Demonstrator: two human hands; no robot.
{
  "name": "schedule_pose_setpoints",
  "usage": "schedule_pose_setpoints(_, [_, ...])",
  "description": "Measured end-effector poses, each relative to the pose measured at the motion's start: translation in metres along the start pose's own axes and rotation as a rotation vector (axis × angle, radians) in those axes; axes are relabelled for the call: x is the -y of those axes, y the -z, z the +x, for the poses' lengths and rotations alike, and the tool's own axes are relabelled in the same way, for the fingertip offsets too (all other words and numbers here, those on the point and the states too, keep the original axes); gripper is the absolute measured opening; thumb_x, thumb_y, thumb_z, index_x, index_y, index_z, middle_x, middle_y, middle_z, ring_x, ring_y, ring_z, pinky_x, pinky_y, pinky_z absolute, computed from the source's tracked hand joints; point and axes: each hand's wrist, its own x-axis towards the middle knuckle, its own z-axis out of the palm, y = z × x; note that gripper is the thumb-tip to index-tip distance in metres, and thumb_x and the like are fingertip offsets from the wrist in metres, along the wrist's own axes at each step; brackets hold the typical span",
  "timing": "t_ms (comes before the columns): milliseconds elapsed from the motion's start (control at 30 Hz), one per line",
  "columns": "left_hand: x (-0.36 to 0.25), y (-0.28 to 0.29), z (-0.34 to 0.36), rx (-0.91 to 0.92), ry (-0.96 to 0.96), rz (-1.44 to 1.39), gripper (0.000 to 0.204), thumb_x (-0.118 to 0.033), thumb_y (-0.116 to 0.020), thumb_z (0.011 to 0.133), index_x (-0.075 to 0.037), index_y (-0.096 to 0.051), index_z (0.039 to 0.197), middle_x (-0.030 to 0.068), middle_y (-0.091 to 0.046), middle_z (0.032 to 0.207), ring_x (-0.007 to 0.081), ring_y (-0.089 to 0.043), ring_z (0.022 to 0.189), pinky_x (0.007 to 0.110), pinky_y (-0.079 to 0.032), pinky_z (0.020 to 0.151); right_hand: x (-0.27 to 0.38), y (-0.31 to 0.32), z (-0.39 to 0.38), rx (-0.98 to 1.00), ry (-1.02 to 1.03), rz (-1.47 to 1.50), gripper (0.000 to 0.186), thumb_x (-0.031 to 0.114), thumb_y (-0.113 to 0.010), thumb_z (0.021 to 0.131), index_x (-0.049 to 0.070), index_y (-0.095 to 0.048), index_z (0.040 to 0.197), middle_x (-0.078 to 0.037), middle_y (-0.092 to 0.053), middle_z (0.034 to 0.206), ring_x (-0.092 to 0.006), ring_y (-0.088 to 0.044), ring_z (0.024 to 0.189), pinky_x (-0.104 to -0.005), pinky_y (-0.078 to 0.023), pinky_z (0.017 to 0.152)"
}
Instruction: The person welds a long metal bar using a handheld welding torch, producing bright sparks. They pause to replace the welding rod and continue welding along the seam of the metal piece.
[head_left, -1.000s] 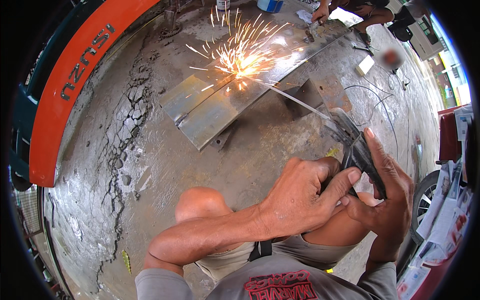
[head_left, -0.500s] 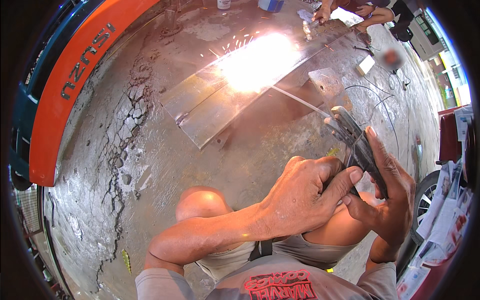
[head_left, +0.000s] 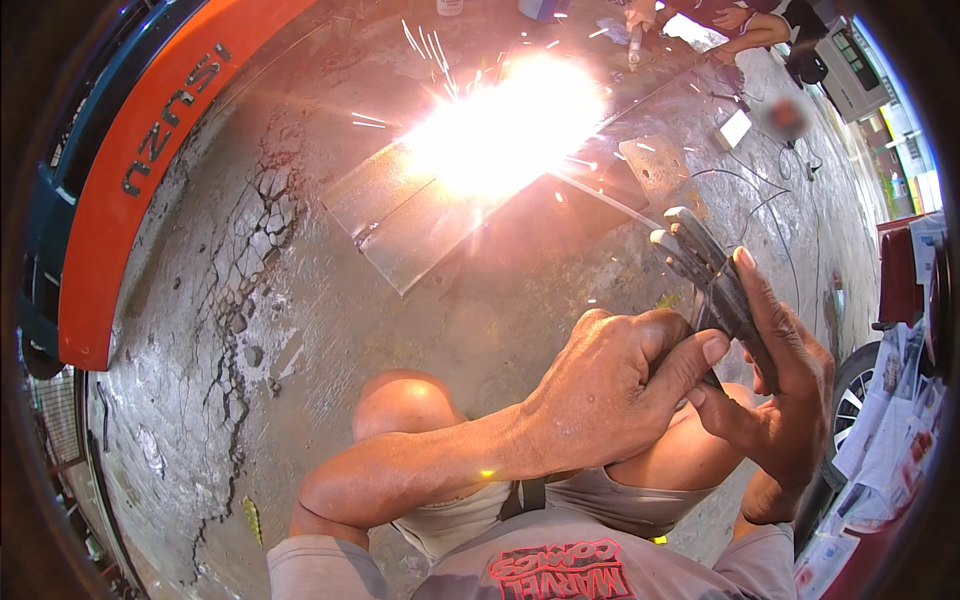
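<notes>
Over grey concrete floor [head_left: 310, 370], white glare [head_left: 505, 130] hides what remains on the flat grey metal plate [head_left: 420, 235] beyond its tacked-looking near-left edge; left hand [head_left: 600, 385] and right hand [head_left: 785, 400] curl fingers round the black electrode holder [head_left: 728, 298].

The person is wearing a grey short-sleeved T-shirt [head_left: 455, 575] (blocky, red-outlined lettering [head_left: 556, 568] is spreading across its chest) and beige shorts [head_left: 447, 522] with a dark strap [head_left: 523, 497] hanging at the waist, while the left hand [head_left: 610, 392] and right hand [head_left: 785, 395] are showing bare.

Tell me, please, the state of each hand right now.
Left hand: closed, holding the black rod holder.
Right hand: partly closed, also holding the rod holder.
</notes>
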Motion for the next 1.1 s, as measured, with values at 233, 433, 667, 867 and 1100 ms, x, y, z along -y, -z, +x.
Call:
schedule_pose_setpoints(233, [-0.002, 0.002, 0.001, -0.012, -0.055, 0.051, 0.047, -0.030, -0.070, 0.107, 0.004, -0.065, 0.075, 0.0230, -0.058, 0.059, 0.0355, -0.060, 0.050, 0.046, -0.046, 0.053, -0.001, 0.003, 0.002, 0.017, 0.012, -0.018, 0.097, 0.033, -0.093, 0.073, 0.003, -0.058, 0.159, -0.016, -0.075, 0.099, -0.0217, -0.066, 0.072, -0.0369, -0.052, 0.062])
schedule_pose_setpoints(433, [-0.002, 0.001, 0.001, -0.034, -0.053, 0.046, 0.047, -0.030, -0.071, 0.107, 0.004, -0.063, 0.075, 0.0250, -0.057, 0.060, 0.0414, -0.060, 0.051, 0.047, -0.047, 0.054, -0.008, -0.001, 0.006, -0.035, 0.113, -0.022, 0.099, 0.033, -0.094, 0.071, 0.004, -0.058, 0.159, -0.013, -0.075, 0.098, -0.0159, -0.054, 0.062, -0.0339, -0.045, 0.055])
schedule_pose_setpoints(667, [0.005, 0.003, 0.001, -0.035, -0.099, 0.093, 0.047, -0.033, -0.070, 0.111, -0.001, -0.065, 0.077, 0.0031, -0.063, 0.057, 0.0060, -0.060, 0.051, 0.031, -0.043, 0.046, 0.003, 0.008, 0.009, 0.088, -0.043, -0.093, 0.105, 0.051, -0.087, 0.077, -0.005, -0.053, 0.160, -0.019, -0.077, 0.118, -0.0131, -0.062, 0.073, -0.0297, -0.050, 0.061])
schedule_pose_setpoints(867, [0.005, 0.003, 0.000, -0.023, -0.035, 0.046, 0.046, -0.033, -0.070, 0.111, 0.000, -0.065, 0.078, 0.0035, -0.061, 0.056, 0.0052, -0.059, 0.052, 0.030, -0.042, 0.046, -0.003, -0.005, 0.009, -0.040, 0.044, -0.003, 0.102, 0.031, -0.095, 0.066, 0.006, -0.060, 0.158, -0.014, -0.077, 0.107, -0.0136, -0.054, 0.060, -0.0320, -0.046, 0.054])
schedule_pose_setpoints(1100, [-0.001, 0.004, 0.000, -0.031, -0.084, 0.086, 0.045, -0.030, -0.070, 0.111, -0.001, -0.063, 0.078, 0.0047, -0.061, 0.056, 0.0043, -0.054, 0.053, 0.032, -0.042, 0.046, 0.002, 0.005, 0.010, 0.043, -0.018, -0.034, 0.099, 0.031, -0.094, 0.070, 0.003, -0.058, 0.158, -0.016, -0.078, 0.108, -0.0128, -0.056, 0.062, -0.0316, -0.046, 0.055])
